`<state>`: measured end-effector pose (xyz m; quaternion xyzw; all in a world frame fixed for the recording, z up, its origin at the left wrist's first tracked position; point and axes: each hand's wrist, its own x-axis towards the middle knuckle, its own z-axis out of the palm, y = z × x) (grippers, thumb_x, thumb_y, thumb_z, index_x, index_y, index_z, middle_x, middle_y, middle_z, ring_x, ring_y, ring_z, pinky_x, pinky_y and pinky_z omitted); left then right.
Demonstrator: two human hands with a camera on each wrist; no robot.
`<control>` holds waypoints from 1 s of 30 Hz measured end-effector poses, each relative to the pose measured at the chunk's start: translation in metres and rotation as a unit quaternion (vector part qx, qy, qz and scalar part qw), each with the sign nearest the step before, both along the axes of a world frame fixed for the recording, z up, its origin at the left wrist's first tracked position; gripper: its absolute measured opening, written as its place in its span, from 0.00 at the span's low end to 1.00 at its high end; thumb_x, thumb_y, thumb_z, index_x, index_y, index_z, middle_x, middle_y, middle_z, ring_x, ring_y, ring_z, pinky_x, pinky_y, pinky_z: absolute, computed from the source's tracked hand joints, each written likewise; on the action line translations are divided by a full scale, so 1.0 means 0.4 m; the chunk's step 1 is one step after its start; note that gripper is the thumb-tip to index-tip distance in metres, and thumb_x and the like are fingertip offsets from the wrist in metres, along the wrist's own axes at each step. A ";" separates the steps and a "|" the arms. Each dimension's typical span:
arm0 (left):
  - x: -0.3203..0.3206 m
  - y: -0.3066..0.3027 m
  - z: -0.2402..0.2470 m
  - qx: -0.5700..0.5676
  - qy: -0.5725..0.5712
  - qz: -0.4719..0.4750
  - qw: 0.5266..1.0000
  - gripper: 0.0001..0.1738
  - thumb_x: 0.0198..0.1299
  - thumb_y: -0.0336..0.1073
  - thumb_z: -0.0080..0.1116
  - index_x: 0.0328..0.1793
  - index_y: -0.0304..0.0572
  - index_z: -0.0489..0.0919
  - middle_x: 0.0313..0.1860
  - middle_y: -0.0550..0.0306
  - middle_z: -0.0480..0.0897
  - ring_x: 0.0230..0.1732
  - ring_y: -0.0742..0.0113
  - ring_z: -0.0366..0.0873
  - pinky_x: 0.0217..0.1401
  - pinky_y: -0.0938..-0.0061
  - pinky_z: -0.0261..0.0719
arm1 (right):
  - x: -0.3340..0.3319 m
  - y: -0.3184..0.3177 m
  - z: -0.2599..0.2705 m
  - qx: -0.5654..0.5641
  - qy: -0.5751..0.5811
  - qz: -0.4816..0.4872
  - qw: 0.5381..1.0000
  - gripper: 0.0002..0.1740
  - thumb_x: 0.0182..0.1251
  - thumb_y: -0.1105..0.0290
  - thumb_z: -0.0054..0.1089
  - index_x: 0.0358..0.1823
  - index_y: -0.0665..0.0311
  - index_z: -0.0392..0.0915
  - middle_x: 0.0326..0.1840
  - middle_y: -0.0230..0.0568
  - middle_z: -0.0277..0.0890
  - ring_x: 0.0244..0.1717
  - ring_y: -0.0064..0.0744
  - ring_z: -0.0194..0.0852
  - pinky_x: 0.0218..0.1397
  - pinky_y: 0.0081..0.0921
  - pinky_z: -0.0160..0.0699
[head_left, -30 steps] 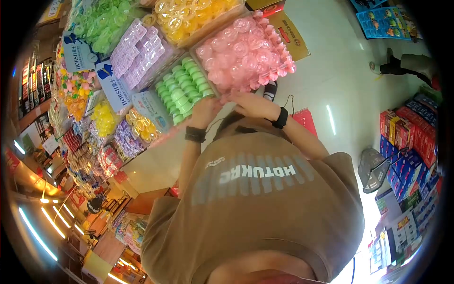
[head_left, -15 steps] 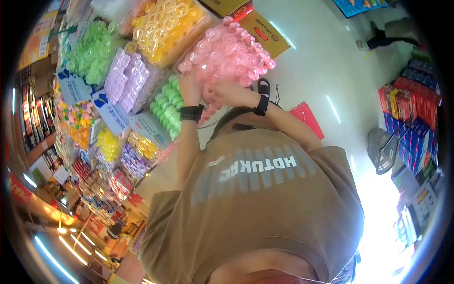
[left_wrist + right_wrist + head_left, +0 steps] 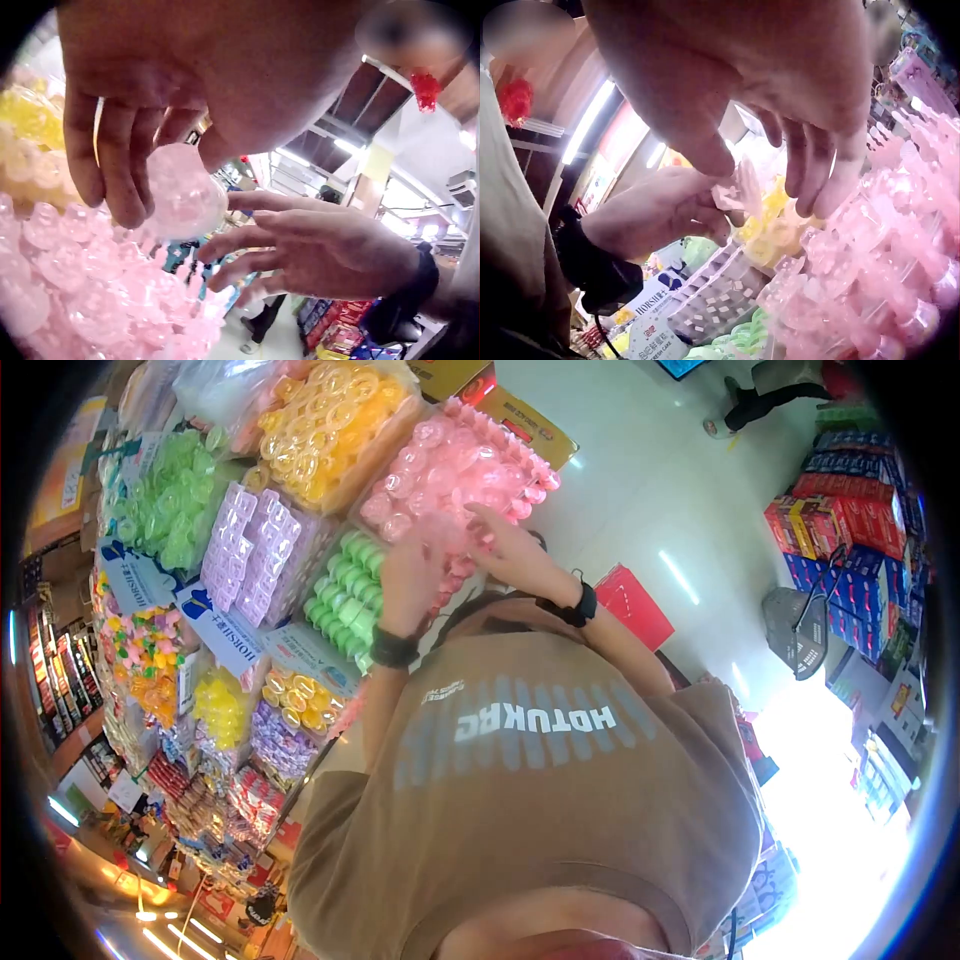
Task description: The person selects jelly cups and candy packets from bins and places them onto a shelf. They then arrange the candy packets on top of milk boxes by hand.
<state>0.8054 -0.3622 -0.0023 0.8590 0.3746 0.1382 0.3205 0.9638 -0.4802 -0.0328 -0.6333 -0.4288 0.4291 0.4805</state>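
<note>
My left hand is over the near edge of a heaped display of pink translucent cups. In the left wrist view it pinches one pink translucent cup between thumb and fingers. Facing it from the right is my right hand, its fingers spread and loosely extended near the cup, with nothing gripped. Seen from the right wrist, the held cup overlaps the right thumb, and the left fingers reach it from behind. The pink pile lies just below both hands.
Bins of green rounds, lilac packs and yellow rings adjoin the pink pile on the left. Cardboard boxes stand beyond it. A red bag is on the floor; stacked boxes and another person stand at right.
Both hands were together at the pink pile's near edge; now the right hand has drawn apart, fingers spread, while the left pinches a cup. The head view has shifted.
</note>
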 end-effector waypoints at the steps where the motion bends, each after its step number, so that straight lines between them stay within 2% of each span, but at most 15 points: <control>1: -0.009 -0.019 -0.005 0.006 0.005 -0.025 1.000 0.15 0.72 0.38 0.58 0.59 0.40 0.82 0.43 0.38 0.85 0.41 0.43 0.85 0.41 0.58 0.80 | -0.009 -0.009 0.002 0.013 -0.004 -0.006 1.000 0.35 0.65 0.65 0.66 0.72 0.67 0.68 0.60 0.58 0.78 0.59 0.52 0.80 0.62 0.41 0.78; 4: -0.038 -0.082 -0.026 0.020 0.019 -0.103 0.994 0.15 0.71 0.39 0.58 0.58 0.39 0.81 0.39 0.40 0.84 0.39 0.41 0.84 0.40 0.56 0.80 | -0.057 -0.053 -0.014 0.083 -0.120 0.013 0.989 0.36 0.62 0.68 0.69 0.72 0.67 0.68 0.60 0.58 0.78 0.57 0.52 0.80 0.61 0.40 0.78; 5: -0.047 -0.103 -0.026 0.039 0.012 -0.097 0.994 0.15 0.71 0.38 0.58 0.57 0.38 0.80 0.36 0.41 0.83 0.37 0.42 0.83 0.39 0.54 0.80 | -0.075 -0.070 -0.007 0.035 -0.092 0.011 0.995 0.35 0.63 0.67 0.67 0.71 0.68 0.69 0.60 0.57 0.78 0.57 0.52 0.80 0.61 0.40 0.78; 8: -0.089 -0.119 -0.061 -0.051 -0.018 -0.117 0.992 0.16 0.70 0.39 0.59 0.58 0.38 0.79 0.35 0.41 0.84 0.36 0.41 0.83 0.38 0.52 0.79 | -0.122 -0.112 0.033 -0.045 -0.047 -0.008 0.998 0.33 0.63 0.69 0.65 0.70 0.68 0.70 0.59 0.57 0.79 0.56 0.53 0.80 0.61 0.41 0.78; 12: -0.122 -0.133 -0.057 -0.078 0.007 -0.189 0.979 0.19 0.70 0.41 0.60 0.61 0.37 0.77 0.35 0.42 0.85 0.35 0.40 0.83 0.38 0.53 0.79 | -0.198 -0.169 0.009 0.010 -0.125 -0.071 0.990 0.29 0.62 0.70 0.64 0.66 0.66 0.73 0.54 0.55 0.81 0.53 0.56 0.82 0.56 0.40 0.81; 13: -0.130 -0.133 -0.056 -0.076 0.021 -0.227 0.971 0.19 0.71 0.40 0.58 0.62 0.36 0.76 0.37 0.42 0.85 0.39 0.40 0.84 0.40 0.53 0.80 | -0.222 -0.176 0.033 -0.035 -0.064 -0.089 0.993 0.26 0.63 0.70 0.63 0.63 0.67 0.74 0.53 0.55 0.81 0.53 0.57 0.82 0.56 0.40 0.82; 15: -0.141 -0.139 -0.027 -0.149 0.034 -0.252 0.956 0.19 0.72 0.40 0.56 0.63 0.36 0.76 0.41 0.39 0.85 0.43 0.40 0.84 0.45 0.53 0.80 | -0.262 -0.200 0.055 -0.080 -0.082 -0.116 0.987 0.25 0.64 0.70 0.62 0.63 0.67 0.73 0.54 0.56 0.81 0.54 0.58 0.82 0.57 0.41 0.82; 16: -0.142 -0.140 -0.012 -0.179 0.037 -0.272 0.945 0.19 0.73 0.40 0.55 0.63 0.36 0.75 0.43 0.38 0.85 0.45 0.40 0.84 0.47 0.53 0.80 | -0.278 -0.211 0.056 -0.077 -0.082 -0.126 0.986 0.25 0.65 0.70 0.61 0.64 0.67 0.73 0.54 0.57 0.80 0.54 0.58 0.82 0.57 0.42 0.81; 18: -0.143 -0.161 -0.025 -0.157 -0.067 -0.273 0.947 0.19 0.73 0.43 0.54 0.59 0.34 0.77 0.43 0.36 0.85 0.44 0.37 0.83 0.45 0.49 0.79 | -0.295 -0.240 0.040 -0.050 -0.082 -0.143 0.985 0.24 0.68 0.70 0.59 0.65 0.66 0.72 0.54 0.58 0.80 0.53 0.60 0.82 0.56 0.44 0.81; 19: -0.143 -0.169 -0.060 -0.139 -0.074 -0.292 0.943 0.20 0.74 0.43 0.53 0.62 0.34 0.77 0.44 0.35 0.85 0.46 0.37 0.84 0.47 0.50 0.80 | -0.312 -0.269 -0.023 -0.030 -0.121 -0.155 0.980 0.24 0.69 0.70 0.59 0.65 0.66 0.72 0.54 0.58 0.79 0.53 0.60 0.81 0.56 0.44 0.81; 21: -0.121 -0.201 -0.011 -0.201 -0.064 -0.294 0.932 0.21 0.78 0.45 0.48 0.63 0.34 0.77 0.48 0.35 0.85 0.50 0.36 0.83 0.52 0.51 0.80 | -0.321 -0.311 -0.036 -0.035 -0.142 -0.206 0.968 0.24 0.69 0.69 0.58 0.66 0.66 0.71 0.56 0.58 0.78 0.53 0.62 0.79 0.55 0.45 0.81; 23: -0.114 -0.232 -0.045 -0.195 -0.032 -0.317 0.928 0.20 0.78 0.42 0.46 0.63 0.34 0.77 0.54 0.31 0.83 0.55 0.33 0.80 0.56 0.50 0.78 | -0.317 -0.332 0.005 -0.047 -0.112 -0.261 0.958 0.24 0.69 0.70 0.57 0.66 0.65 0.70 0.57 0.58 0.76 0.55 0.64 0.77 0.55 0.46 0.80; 27: -0.053 -0.307 -0.014 -0.137 -0.084 -0.403 0.901 0.15 0.74 0.38 0.50 0.58 0.34 0.77 0.48 0.33 0.82 0.51 0.31 0.79 0.52 0.47 0.77 | -0.336 -0.419 -0.036 -0.022 -0.153 -0.360 0.920 0.26 0.68 0.72 0.56 0.67 0.62 0.69 0.57 0.58 0.74 0.53 0.64 0.77 0.55 0.45 0.81; 28: -0.042 -0.327 -0.005 -0.123 -0.080 -0.428 0.892 0.14 0.74 0.37 0.51 0.57 0.35 0.77 0.48 0.33 0.82 0.51 0.30 0.79 0.51 0.47 0.77 | -0.342 -0.448 -0.042 -0.050 -0.148 -0.382 0.911 0.28 0.66 0.73 0.63 0.68 0.62 0.70 0.55 0.52 0.79 0.50 0.61 0.81 0.51 0.47 0.84; 30: -0.024 -0.379 -0.057 -0.108 -0.070 -0.463 0.877 0.11 0.74 0.35 0.53 0.55 0.36 0.77 0.46 0.37 0.82 0.50 0.35 0.81 0.49 0.51 0.78 | -0.355 -0.516 -0.050 -0.016 -0.105 -0.412 0.905 0.30 0.67 0.71 0.64 0.70 0.63 0.69 0.57 0.52 0.79 0.53 0.58 0.82 0.56 0.44 0.82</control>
